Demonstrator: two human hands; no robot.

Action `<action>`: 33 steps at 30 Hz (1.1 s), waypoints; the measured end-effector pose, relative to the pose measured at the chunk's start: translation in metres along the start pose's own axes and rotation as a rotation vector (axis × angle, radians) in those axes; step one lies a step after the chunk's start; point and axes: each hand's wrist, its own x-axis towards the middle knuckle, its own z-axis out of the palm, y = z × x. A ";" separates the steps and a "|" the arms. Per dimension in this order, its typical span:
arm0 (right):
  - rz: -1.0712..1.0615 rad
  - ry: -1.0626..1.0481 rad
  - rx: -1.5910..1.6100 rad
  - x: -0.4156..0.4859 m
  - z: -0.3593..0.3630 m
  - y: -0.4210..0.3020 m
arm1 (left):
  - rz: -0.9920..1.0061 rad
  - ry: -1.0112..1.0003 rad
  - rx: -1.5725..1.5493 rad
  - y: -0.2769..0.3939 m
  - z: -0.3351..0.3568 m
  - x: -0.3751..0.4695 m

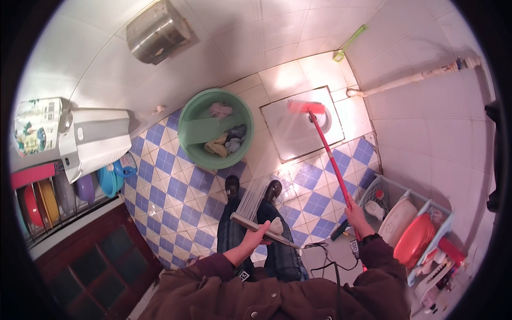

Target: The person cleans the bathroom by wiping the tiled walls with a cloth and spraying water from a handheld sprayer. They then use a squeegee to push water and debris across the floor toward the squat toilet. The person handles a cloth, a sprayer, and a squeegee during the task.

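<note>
My left hand [253, 242] grips a flat shower head [246, 221], seen nearly edge-on. Thin jets of water [253, 196] stream from it towards the floor ahead of my shoes. A pale rounded piece [276, 226] sits against the shower head by my fingers; I cannot tell what it is. In my right hand [357, 216] is the long red handle [336, 172] of a floor brush. Its red head [307, 107] rests over the white sunken floor basin [286, 138], beside the round drain opening [326, 118], blurred at its left end.
Left of the basin stands a green tub [216, 164] with wet cloths. A rack of plastic basins [412, 240] is at my right, with a black cable [328, 260] nearby. More basins [86, 188] line the left. A green long-handled brush [350, 43] leans in the far corner.
</note>
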 end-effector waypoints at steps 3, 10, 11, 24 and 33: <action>-0.182 0.067 -0.072 0.047 -0.010 -0.028 | -0.067 0.053 -0.097 -0.011 -0.003 0.005; -0.252 0.068 -0.268 0.197 0.043 -0.112 | -0.103 0.093 -0.198 -0.041 -0.003 0.021; -0.265 0.091 -0.301 0.193 0.058 -0.114 | -0.109 0.104 -0.197 -0.042 -0.003 0.021; -0.090 -0.137 -0.477 -0.092 0.007 0.035 | -0.142 0.054 -0.252 -0.061 -0.025 -0.006; -0.365 -0.181 -0.699 -0.078 0.019 -0.003 | -0.213 -0.054 -0.137 -0.113 -0.074 -0.021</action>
